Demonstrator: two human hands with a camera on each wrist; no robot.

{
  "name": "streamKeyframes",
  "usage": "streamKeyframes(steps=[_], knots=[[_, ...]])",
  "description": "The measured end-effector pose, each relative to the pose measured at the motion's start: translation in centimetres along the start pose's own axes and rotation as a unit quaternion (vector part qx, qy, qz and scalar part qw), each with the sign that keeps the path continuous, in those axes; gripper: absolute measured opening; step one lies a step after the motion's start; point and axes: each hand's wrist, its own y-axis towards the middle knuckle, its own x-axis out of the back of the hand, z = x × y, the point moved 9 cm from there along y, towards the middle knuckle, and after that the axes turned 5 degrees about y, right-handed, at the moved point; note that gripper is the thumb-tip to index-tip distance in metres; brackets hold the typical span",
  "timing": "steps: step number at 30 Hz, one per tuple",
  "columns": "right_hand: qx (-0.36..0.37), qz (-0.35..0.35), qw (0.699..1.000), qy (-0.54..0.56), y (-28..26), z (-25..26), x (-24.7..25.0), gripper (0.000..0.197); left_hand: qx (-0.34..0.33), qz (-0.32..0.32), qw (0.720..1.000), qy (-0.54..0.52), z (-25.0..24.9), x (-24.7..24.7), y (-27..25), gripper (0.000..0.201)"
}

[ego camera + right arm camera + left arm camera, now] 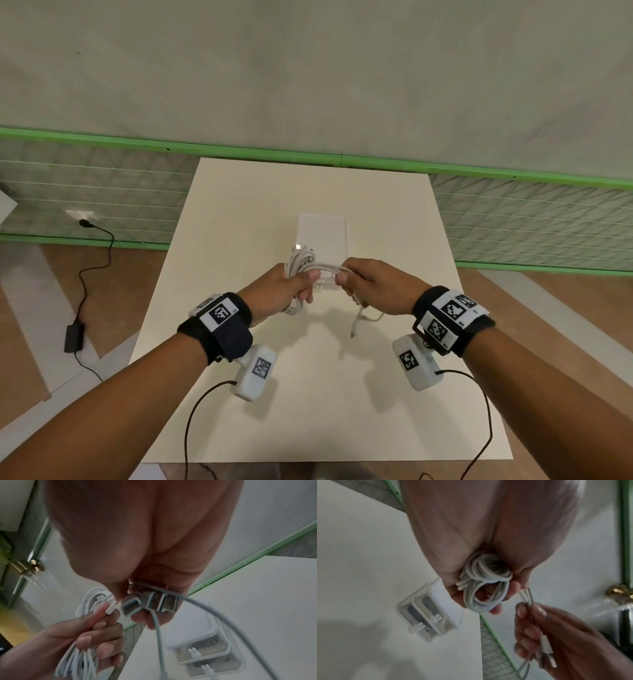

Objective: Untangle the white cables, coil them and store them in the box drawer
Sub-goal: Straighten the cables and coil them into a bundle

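A pale table (239,394) stands against a green-framed partition on a wood-look floor, and above it a person works a bundle of white cables (301,267). The left hand (274,291) has its fingers curled round a loose coil of several loops, held clear of the tabletop; the right hand (373,287) pinches a cluster of plug ends (149,603) close beside it, with one free tail (358,320) hanging down toward the table. Judged from this, most of the winding is done and the loose ends are being gathered; tidying the last stretch and stowing the bundle remain. Just beyond the hands sits the white drawer box (322,236), with two stacked clear-fronted drawers (205,654), each with a small rabbit-shaped pull. Both drawers appear closed, so one must still be opened. Dark shapes show faintly through the fronts, too blurred to identify. A black adapter and lead (73,337) lie on the floor to the left
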Motion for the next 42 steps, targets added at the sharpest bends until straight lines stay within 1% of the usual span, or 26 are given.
streamKeyframes(steps=[3,5,7,10,12,13,14,16,17,18,19,20,21,22,24,25,27,29,32,34,36,38,40,41,42], knots=[[0.017,-0.026,0.999,0.010,0.2,0.4,-0.1,0.031,-0.009,-0.041,0.995,-0.087,0.1,0.6,0.1,0.044],[0.007,-0.040,0.998,0.056,0.5,0.5,-0.6,0.031,-0.013,-0.090,0.987,-0.131,-0.3,1.1,0.2,0.047],[-0.002,-0.044,0.992,0.121,0.8,0.7,-1.2,0.032,-0.011,-0.137,0.981,-0.134,-0.6,1.6,0.4,0.049],[-0.013,-0.067,0.977,0.204,1.1,1.1,-1.6,0.031,-0.009,-0.163,0.975,-0.150,-1.0,1.5,0.3,0.047],[0.002,-0.100,0.978,0.185,1.1,1.9,-1.4,0.032,-0.021,-0.150,0.978,-0.141,-1.6,0.7,0.1,0.043],[0.009,-0.108,0.982,0.158,1.2,2.2,-1.4,0.032,-0.030,-0.137,0.980,-0.140,-2.0,0.1,0.1,0.041],[0.018,-0.107,0.986,0.129,1.1,2.8,-1.5,0.030,-0.030,-0.128,0.980,-0.148,-2.1,-0.4,0.2,0.043],[0.052,-0.088,0.992,0.076,1.1,4.2,-2.3,0.022,0.001,-0.125,0.977,-0.171,-1.7,-1.0,0.6,0.065],[0.077,-0.080,0.992,0.055,0.9,5.1,-2.7,0.021,0.023,-0.123,0.976,-0.177,-1.3,-1.2,0.9,0.074],[0.098,-0.074,0.992,0.030,0.8,5.8,-3.1,0.024,0.042,-0.119,0.975,-0.182,-1.0,-1.4,1.2,0.075],[0.111,-0.069,0.991,0.005,0.8,6.0,-3.5,0.024,0.058,-0.112,0.974,-0.186,-0.7,-1.7,1.3,0.072],[0.118,-0.062,0.991,-0.007,1.0,5.7,-4.0,0.020,0.070,-0.108,0.974,-0.187,-0.4,-1.8,1.3,0.067],[0.115,-0.049,0.992,-0.003,1.1,5.2,-4.4,0.015,0.080,-0.108,0.973,-0.187,-0.1,-1.9,1.4,0.063],[0.108,-0.039,0.993,0.013,1.3,4.7,-4.7,0.019,0.084,-0.115,0.973,-0.181,0.1,-1.9,1.4,0.059],[0.076,-0.024,0.996,0.042,1.4,4.1,-5.0,0.033,0.084,-0.153,0.970,-0.169,0.4,-1.7,1.4,0.051],[0.061,-0.019,0.997,0.040,1.5,3.8,-5.0,0.036,0.086,-0.181,0.965,-0.170,0.5,-1.4,1.4,0.048],[0.050,-0.008,0.999,0.009,1.4,4.0,-4.8,0.039,0.100,-0.236,0.946,-0.201,1.0,-0.6,1.2,0.047],[0.061,0.006,0.998,0.001,1.3,4.2,-4.7,0.049,0.090,-0.271,0.931,-0.229,1.0,0.5,1.3,0.043],[0.100,0.009,0.995,-0.006,1.1,3.9,-4.7,0.065,0.065,-0.315,0.922,-0.217,0.5,2.7,1.4,0.029],[0.133,0.007,0.991,-0.007,0.9,3.8,-4.9,0.069,0.060,-0.331,0.916,-0.217,0.3,3.8,1.5,0.028],[0.146,-0.008,0.989,0.025,0.8,4.1,-4.6,0.072,0.053,-0.336,0.914,-0.222,0.3,4.4,1.7,0.029],[0.145,-0.030,0.988,0.035,0.6,4.4,-4.0,0.071,0.046,-0.335,0.912,-0.231,0.1,4.7,2.0,0.030],[0.136,-0.056,0.989,0.006,0.4,4.3,-3.2,0.065,0.045,-0.340,0.905,-0.250,-0.1,5.0,2.2,0.030],[0.132,-0.071,0.989,-0.011,0.2,4.1,-2.8,0.058,0.045,-0.349,0.897,-0.269,-0.1,5.4,2.2,0.030],[0.121,-0.089,0.988,-0.023,0.1,3.7,-2.3,0.047,0.045,-0.358,0.884,-0.298,0.0,6.0,2.1,0.027]])
